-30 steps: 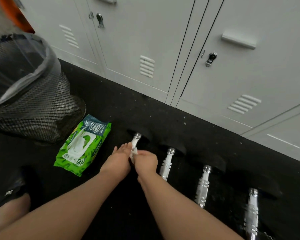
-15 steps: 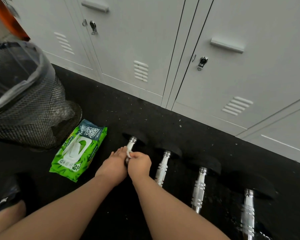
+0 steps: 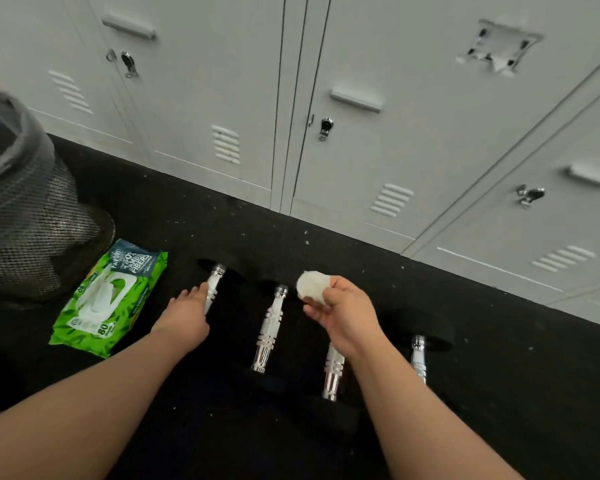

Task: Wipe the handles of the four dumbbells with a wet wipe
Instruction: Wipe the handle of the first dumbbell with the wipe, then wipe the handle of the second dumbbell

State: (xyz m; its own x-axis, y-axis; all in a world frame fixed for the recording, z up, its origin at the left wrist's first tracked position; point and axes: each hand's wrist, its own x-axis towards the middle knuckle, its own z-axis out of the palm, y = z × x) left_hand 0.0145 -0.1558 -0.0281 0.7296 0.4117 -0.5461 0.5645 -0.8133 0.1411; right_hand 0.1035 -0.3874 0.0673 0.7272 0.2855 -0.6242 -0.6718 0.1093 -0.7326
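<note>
A: Dumbbells, four, laid side by side on the black floor (image 3: 378, 271) before the lockers (image 3: 413, 150). Step in hand?

B: A changeover between handles is judged. The wet wipe (image 3: 311, 285), bunched, is pinched in the curled fingers of the right hand (image 3: 343, 315), held above the floor between the second handle (image 3: 271, 327) and the third handle (image 3: 333, 370), touching neither. The left hand (image 3: 187, 315) is laid against the first handle (image 3: 211, 289), fingers fairly straight; whether they are curled round it cannot be told.

A: Next move?

B: The wipe is to be lowered onto the second handle, wrapped round and drawn along its length.

A: Hidden or unclear?

B: The third handle's far end is covered by the right hand, the fourth handle (image 3: 418, 358) partly by the forearm. Black end weights are barely told from the floor. The wipe pack (image 3: 108, 299) is listed by the mesh bin (image 3: 32, 237).
</note>
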